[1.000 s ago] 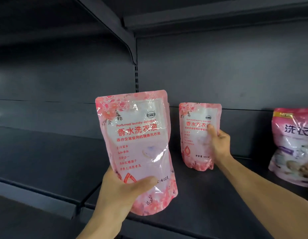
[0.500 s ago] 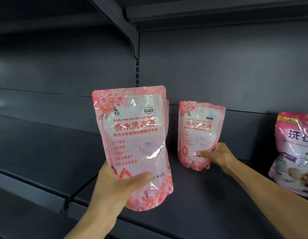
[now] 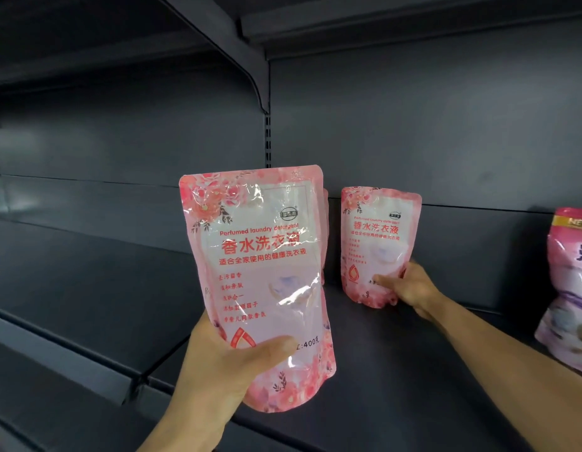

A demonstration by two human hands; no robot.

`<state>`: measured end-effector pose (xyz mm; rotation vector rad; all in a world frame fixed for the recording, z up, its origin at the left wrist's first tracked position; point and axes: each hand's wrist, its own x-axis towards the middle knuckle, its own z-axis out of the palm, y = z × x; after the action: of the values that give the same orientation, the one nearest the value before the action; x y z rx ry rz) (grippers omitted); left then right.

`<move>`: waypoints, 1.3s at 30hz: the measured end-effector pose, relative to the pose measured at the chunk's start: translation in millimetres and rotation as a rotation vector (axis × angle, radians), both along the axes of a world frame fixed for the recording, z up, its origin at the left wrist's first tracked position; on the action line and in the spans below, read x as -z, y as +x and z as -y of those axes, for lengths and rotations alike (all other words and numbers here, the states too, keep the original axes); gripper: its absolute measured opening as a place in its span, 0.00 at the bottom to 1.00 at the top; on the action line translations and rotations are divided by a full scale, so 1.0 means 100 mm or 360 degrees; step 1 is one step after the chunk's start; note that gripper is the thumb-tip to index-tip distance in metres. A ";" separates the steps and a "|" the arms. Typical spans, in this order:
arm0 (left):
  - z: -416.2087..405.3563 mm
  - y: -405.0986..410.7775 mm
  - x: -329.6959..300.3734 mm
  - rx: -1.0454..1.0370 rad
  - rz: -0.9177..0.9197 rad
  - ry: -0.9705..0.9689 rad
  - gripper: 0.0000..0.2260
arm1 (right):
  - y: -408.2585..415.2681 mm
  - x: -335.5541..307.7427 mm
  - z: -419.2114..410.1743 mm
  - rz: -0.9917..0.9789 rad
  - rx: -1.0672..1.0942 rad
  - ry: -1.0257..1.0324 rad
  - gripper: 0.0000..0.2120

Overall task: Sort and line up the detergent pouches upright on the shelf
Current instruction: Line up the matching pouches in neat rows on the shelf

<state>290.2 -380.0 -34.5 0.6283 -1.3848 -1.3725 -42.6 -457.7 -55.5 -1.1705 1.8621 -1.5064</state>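
My left hand (image 3: 231,363) grips a pink floral detergent pouch (image 3: 260,275) by its lower part and holds it upright in the air in front of the dark shelf (image 3: 381,386). A second, identical pink pouch (image 3: 377,243) stands upright at the back of the shelf. My right hand (image 3: 410,288) clasps its lower right side, thumb across the front. A sliver of another pink pouch edge (image 3: 325,236) shows behind the held one.
A darker pink and purple pouch (image 3: 570,288) stands at the right edge of the shelf. A slotted upright (image 3: 268,141) and a bracket divide two shelf bays. The left bay's shelf (image 3: 87,288) is bare metal. Another shelf runs overhead.
My right hand slid from the middle of the standing pouch down to its lower right corner. The pouch in my left hand stayed nearly in place.
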 end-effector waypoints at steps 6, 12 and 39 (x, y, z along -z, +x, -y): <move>-0.03 -0.15 0.02 0.0087 0.0055 -0.0050 0.33 | 0.14 -0.22 -0.47 -0.0200 0.0425 -0.0039 0.34; 0.00 -0.63 0.03 0.0273 0.0268 -0.0098 0.33 | 0.52 -0.72 -1.15 0.0182 -0.0452 -0.0435 0.22; 0.95 -1.60 0.36 -0.0028 0.0517 -0.0070 0.28 | 0.56 -0.66 -0.44 0.0163 0.0387 -0.0554 0.11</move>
<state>130.5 -474.6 -70.6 0.8602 -1.6566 -1.2604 12.9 -414.0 10.4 -1.0131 1.7702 -2.0503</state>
